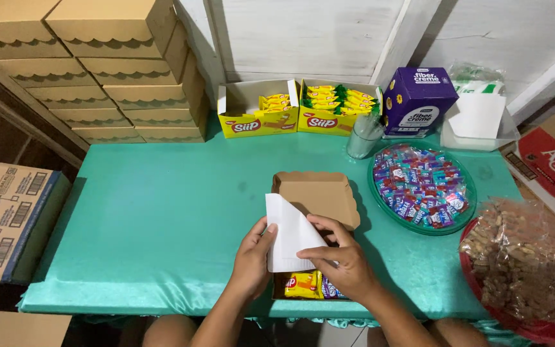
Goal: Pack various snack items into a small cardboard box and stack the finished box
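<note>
A white folded paper napkin (288, 232) is pinched between both hands above a small open brown cardboard box (317, 205) at the near edge of a table draped in turquoise cloth (162, 218). The left hand (252, 260) is closed on the napkin's left edge, the right hand (345, 257) on its lower right corner. Yellow and purple wrapped snacks (309, 284) are seen in the box beneath. A green round tray of wrapped candies (422, 186) is set towards the right edge.
</note>
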